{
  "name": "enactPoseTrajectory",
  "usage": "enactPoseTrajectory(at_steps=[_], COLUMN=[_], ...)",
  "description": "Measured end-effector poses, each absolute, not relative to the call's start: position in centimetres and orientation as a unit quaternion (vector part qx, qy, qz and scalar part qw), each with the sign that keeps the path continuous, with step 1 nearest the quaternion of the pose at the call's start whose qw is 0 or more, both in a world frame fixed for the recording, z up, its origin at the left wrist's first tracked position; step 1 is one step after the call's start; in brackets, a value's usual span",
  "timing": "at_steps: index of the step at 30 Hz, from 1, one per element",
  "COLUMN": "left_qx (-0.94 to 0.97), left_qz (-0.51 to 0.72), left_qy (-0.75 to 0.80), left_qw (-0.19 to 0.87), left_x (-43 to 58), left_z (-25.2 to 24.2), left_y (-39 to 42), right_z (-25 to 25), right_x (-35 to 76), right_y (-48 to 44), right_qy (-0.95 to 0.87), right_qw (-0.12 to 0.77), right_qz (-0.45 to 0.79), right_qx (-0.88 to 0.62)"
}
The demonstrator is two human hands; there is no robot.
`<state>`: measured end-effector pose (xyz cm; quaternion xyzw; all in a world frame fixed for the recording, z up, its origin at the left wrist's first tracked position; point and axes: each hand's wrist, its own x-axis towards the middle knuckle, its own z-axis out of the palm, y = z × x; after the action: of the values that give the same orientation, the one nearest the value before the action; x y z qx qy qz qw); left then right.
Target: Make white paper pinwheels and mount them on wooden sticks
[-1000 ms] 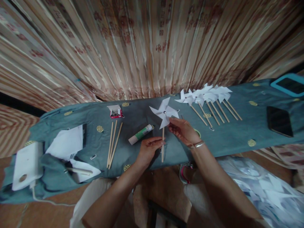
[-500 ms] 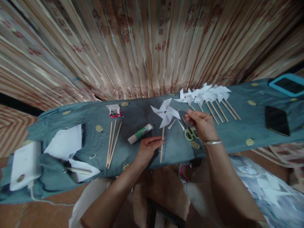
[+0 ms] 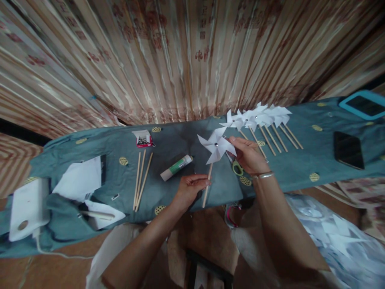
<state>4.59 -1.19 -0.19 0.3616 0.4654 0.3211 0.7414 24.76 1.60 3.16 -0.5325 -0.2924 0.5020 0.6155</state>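
Note:
A white paper pinwheel point(image 3: 214, 149) with a silver pin at its centre faces up in front of me. My left hand point(image 3: 192, 188) is closed around its wooden stick point(image 3: 205, 196), thumb and fingers pinching it below the blades. At the right edge of the blades, my right hand point(image 3: 248, 154) has its thumb and forefinger pinched at a blade tip. Green-handled scissors point(image 3: 237, 168) lie partly hidden under that hand. Left of the pinwheel lies a green and white glue stick point(image 3: 177, 167).
Several finished pinwheels point(image 3: 260, 116) lie in a row at the back right. A small red box of pins point(image 3: 144, 140), loose wooden sticks point(image 3: 142, 180), white paper point(image 3: 80, 178) and a white power bank-like block point(image 3: 28, 210) are on the left. A dark phone point(image 3: 349, 150) lies right.
My right hand has moved left and down to the pinwheel's blades, covering more of the scissors. The pinwheel has shifted slightly right, its stick more tilted. My left hand keeps its hold.

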Motion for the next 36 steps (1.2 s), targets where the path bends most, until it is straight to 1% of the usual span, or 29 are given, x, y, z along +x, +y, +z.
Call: enactPoseTrajectory(at_steps=[10,19,25,36], left_qx=[0.370,0.369,0.383,0.380], left_qz=[0.327,0.329,0.331,0.331], left_qy=[0.467,0.470,0.470,0.477], left_qw=[0.733,0.732,0.723,0.720], left_x=[4.5,4.6,4.4,4.3], left_z=[-0.6,-0.2,0.4,0.3], left_y=[-1.1,-1.0,-1.0,-0.7], right_z=[2.9,3.0,3.5,3.4], right_x=[24.7,24.7,23.9,23.6], right_y=[1.7,1.6,1.6,1.7], right_qy=[-0.288,-0.285,-0.279,-0.254], right_qw=[0.608,0.583,0.593,0.582], right_qz=[0.517,0.542,0.548,0.572], right_qx=[-0.529,-0.534,-0.519,-0.519])
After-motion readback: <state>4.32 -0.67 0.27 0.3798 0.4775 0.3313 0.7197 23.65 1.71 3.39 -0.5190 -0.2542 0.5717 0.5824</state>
